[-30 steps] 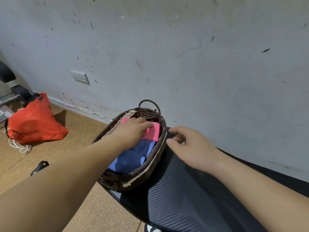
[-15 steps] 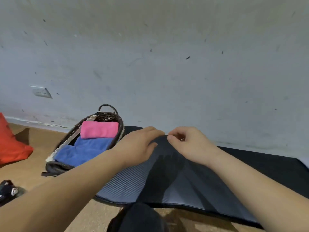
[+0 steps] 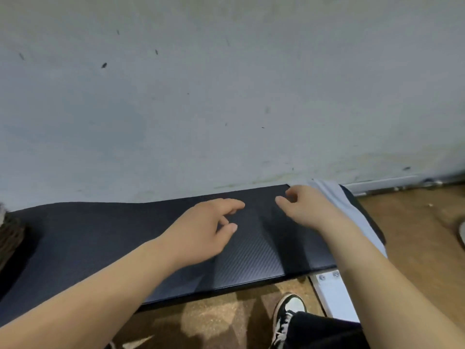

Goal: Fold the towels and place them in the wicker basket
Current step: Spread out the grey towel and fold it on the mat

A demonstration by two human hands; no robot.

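A pale grey-blue towel (image 3: 344, 210) lies at the right end of the black bench (image 3: 100, 230), partly under my right forearm. My right hand (image 3: 307, 210) hovers over the bench just left of the towel, fingers loosely curled, holding nothing. My left hand (image 3: 201, 230) hangs above the bench's middle with relaxed fingers, also empty. Only a sliver of the wicker basket (image 3: 10, 233) shows at the far left edge; its contents are out of view.
A grey wall (image 3: 226, 96) rises directly behind the bench. Brown floor (image 3: 415, 235) lies to the right and in front. My shoe (image 3: 289, 313) and dark trouser leg are below the bench's front edge, beside a white frame piece (image 3: 332, 290).
My view swung right, away from the basket. My left hand left the pink towel in the basket and both hands travelled right along the bench toward the pale towel.
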